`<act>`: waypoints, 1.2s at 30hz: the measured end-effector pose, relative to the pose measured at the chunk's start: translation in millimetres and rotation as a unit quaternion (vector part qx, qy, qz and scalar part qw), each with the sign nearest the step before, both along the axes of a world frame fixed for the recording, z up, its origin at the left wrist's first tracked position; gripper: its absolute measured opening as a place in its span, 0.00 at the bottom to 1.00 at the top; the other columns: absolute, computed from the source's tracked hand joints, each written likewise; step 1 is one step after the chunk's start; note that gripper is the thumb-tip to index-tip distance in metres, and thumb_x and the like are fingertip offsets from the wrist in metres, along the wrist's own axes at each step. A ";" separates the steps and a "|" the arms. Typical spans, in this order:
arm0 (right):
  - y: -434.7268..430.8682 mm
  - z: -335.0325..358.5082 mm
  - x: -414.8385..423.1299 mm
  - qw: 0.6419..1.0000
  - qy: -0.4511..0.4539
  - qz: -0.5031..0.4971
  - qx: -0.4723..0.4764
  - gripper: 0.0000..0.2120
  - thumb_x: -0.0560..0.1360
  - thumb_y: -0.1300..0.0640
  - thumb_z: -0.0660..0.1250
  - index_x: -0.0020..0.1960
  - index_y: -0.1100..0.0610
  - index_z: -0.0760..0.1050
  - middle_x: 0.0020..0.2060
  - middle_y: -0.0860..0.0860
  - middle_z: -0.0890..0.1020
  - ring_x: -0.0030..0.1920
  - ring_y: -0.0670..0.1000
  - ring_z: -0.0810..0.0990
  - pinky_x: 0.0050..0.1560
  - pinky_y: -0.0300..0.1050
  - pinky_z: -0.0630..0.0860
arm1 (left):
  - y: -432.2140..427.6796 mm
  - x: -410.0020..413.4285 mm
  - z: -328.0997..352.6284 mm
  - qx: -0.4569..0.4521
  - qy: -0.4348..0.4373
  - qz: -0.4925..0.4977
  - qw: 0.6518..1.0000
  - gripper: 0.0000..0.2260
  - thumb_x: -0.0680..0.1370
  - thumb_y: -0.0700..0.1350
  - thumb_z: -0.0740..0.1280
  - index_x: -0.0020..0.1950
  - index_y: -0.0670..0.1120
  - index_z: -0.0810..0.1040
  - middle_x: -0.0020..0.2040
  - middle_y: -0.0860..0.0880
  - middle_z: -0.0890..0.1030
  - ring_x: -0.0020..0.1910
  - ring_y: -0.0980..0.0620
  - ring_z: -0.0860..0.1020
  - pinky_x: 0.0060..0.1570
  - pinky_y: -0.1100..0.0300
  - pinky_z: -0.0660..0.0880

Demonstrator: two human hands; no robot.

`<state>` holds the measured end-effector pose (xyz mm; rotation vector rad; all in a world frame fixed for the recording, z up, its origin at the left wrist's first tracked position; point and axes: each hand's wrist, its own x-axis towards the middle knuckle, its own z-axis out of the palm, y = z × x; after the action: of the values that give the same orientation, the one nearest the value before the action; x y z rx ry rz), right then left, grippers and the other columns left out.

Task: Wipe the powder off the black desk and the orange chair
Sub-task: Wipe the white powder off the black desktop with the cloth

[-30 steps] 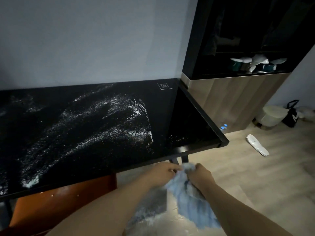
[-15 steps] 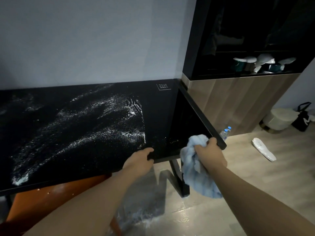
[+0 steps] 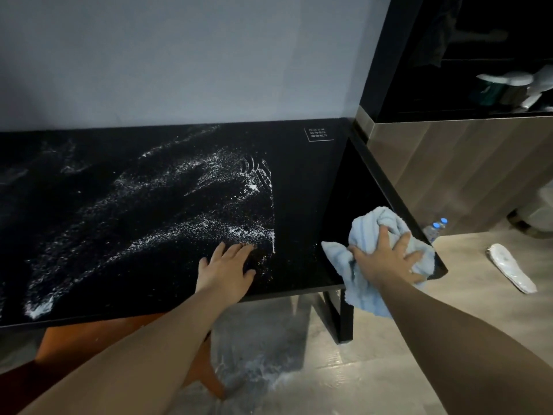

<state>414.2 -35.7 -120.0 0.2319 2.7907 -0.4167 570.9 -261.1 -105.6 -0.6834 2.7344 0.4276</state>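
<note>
Head view: the black desk (image 3: 299, 175) stands against a pale wall (image 3: 179, 55), its right end beside a tall cabinet (image 3: 463, 169) with wood-grain lower panels and dark open shelves above. Near the desk's far right corner is a small white-framed label (image 3: 318, 134) with several lines of white text, too small to read. White powder (image 3: 191, 181) lies across the left and middle of the desk in streaks and speckled patches, with a thicker clump near the front left edge. It ends in a sharp line at its right side, and the strip of desk to the right looks mostly dark.

The left hand (image 3: 227, 271) lies flat on the desk near the front edge, fingers (image 3: 239, 250) straight and slightly apart, their tips at the near edge of the powder. The right hand (image 3: 386, 259) presses down on a bunched light blue towel (image 3: 374, 223) at the desk's front right corner, fingers spread wide over the fabric. Part of the towel hangs over the front edge.

The orange chair (image 3: 98, 330) sits under the desk at the left, only partly visible. More powder is smeared on the wooden floor (image 3: 257, 372) below the desk. Two clear bottles (image 3: 435, 230) with blue caps stand on the floor beside the cabinet; I cannot tell what is in them. A white slipper (image 3: 511, 272) lies further right.
</note>
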 end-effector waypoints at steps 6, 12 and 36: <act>-44.0 10.0 -18.4 0.993 0.021 0.112 0.029 0.34 0.76 0.35 0.54 0.75 0.38 0.41 0.77 0.50 0.44 0.75 0.64 0.44 0.70 0.67 0.51 | -20.5 9.9 -14.5 -0.027 -0.080 -0.014 0.996 0.28 0.81 0.60 0.49 0.77 0.59 0.40 0.78 0.54 0.41 0.77 0.45 0.39 0.71 0.36 0.46; -76.9 10.0 -50.0 0.973 0.008 0.229 0.039 0.32 0.75 0.38 0.55 0.74 0.35 0.41 0.77 0.45 0.41 0.75 0.63 0.47 0.70 0.65 0.54 | -36.6 11.1 -12.2 -0.001 -0.113 -0.021 0.993 0.27 0.82 0.58 0.49 0.78 0.55 0.42 0.78 0.54 0.39 0.77 0.46 0.38 0.72 0.39 0.48; 1.3 -21.3 145.4 0.864 -0.033 0.501 0.039 0.27 0.67 0.47 0.46 0.62 0.41 0.71 0.64 0.42 0.71 0.65 0.52 0.67 0.60 0.51 0.65 | -12.4 62.9 -11.6 0.020 -0.083 -0.097 0.992 0.24 0.84 0.50 0.48 0.79 0.49 0.46 0.79 0.51 0.43 0.77 0.47 0.41 0.75 0.50 0.48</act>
<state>559.6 -34.4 -141.3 -1.1174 2.4197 -0.0207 633.8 -273.5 -117.2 -0.4169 2.5953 0.3630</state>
